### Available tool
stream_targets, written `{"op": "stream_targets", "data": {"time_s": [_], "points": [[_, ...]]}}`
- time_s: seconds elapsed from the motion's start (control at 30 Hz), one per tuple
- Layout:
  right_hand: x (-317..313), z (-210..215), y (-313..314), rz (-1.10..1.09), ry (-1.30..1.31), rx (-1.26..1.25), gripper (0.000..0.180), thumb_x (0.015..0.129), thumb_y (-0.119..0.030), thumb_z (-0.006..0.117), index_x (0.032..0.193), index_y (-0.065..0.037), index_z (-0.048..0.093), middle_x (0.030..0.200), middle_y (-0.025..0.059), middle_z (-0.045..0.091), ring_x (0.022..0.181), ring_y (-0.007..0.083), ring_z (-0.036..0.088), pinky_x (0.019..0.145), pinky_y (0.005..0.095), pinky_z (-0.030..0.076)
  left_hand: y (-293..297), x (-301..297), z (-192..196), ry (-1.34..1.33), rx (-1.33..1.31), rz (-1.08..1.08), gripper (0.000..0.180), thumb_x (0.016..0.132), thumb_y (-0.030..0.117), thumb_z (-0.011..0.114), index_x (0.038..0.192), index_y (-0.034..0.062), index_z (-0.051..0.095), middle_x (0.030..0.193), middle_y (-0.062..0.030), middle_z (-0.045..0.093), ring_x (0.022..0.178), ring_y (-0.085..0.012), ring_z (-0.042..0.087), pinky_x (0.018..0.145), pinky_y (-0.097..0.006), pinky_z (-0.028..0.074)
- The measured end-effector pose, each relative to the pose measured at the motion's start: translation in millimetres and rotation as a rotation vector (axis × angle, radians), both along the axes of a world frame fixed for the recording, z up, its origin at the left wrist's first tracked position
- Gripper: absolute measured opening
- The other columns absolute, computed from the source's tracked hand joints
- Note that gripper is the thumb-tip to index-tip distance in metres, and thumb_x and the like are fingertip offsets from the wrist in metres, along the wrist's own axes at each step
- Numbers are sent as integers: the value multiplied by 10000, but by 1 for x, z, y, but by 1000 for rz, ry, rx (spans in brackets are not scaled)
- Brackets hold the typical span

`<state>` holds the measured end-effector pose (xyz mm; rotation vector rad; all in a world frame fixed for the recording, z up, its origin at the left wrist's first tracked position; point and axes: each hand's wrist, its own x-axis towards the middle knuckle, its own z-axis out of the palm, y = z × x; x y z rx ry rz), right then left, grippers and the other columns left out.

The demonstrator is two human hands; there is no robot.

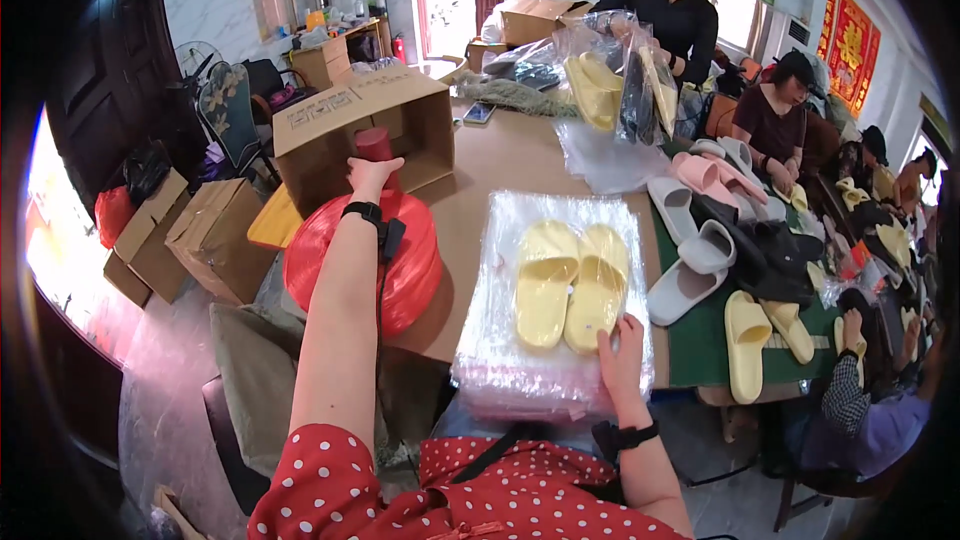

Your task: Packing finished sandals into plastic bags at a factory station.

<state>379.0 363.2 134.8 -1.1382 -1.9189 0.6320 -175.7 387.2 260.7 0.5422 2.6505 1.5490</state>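
Observation:
My left hand [374, 174] reaches forward over a big roll of red plastic twine [410, 255], at the mouth of a cardboard box. Its fingers and thumb close around a dark red cylinder [373, 144] whose lower part the hand hides. In front of me lies a thick stack of clear plastic bags [490, 310]. On top is a pair of pale yellow slippers [546, 285], side by side, toes away from me, with shiny film over them. My right hand [624, 348] rests at the stack's near right, fingers stretched on the plastic beside the right slipper's heel.
The open cardboard box [430, 145] stands at the table's left. Grey slippers [690, 275], yellow slippers [746, 345] and pink ones lie to the right on green cloth [690, 365]. Across the table a person [660, 20] holds bagged yellow slippers [592, 90]. Others sit at right.

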Motion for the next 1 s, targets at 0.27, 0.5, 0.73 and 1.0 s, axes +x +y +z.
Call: {"op": "stream_targets", "data": {"time_s": [0.27, 0.5, 0.73, 1.0], "points": [[0, 3, -13, -1, 49, -8, 477, 915, -170, 650, 1275, 113, 513, 1377, 265, 446, 1284, 405, 445, 1097, 423, 363, -2, -31, -34, 152, 134, -82, 753, 609, 374, 887, 1188, -6, 593, 1167, -195, 685, 1107, -337, 656, 963, -414, 505], [-2, 12, -10, -1, 50, -13, 465, 920, -172, 648, 1254, 126, 522, 1367, 262, 456, 1260, 406, 469, 1073, 423, 389, -4, 15, -4, 275, 566, -86, 583, 674, 311, 892, 1118, 24, 646, 1075, -113, 719, 988, -216, 677, 891, -349, 506], [-6, 5, -8, -31, 9, 49, 497, 928, -209, 647, 1272, 123, 511, 1378, 277, 447, 1263, 427, 465, 1079, 442, 387, -44, 119, 71, 213, 1049, -456, 354, 872, 153, 764, 1166, 43, 601, 1082, -36, 661, 938, -135, 626, 864, -304, 497], [-3, 81, -49, 33, 74, 235, 743, 854, -251, 765, 1431, 31, 391, 1427, 226, 439, 1248, 358, 514, 973, 406, 494, -145, 255, 56, 28, 956, -665, 537, 802, 60, 748, 1286, 26, 517, 1148, -62, 619, 1031, -176, 607, 919, -332, 488]]}}
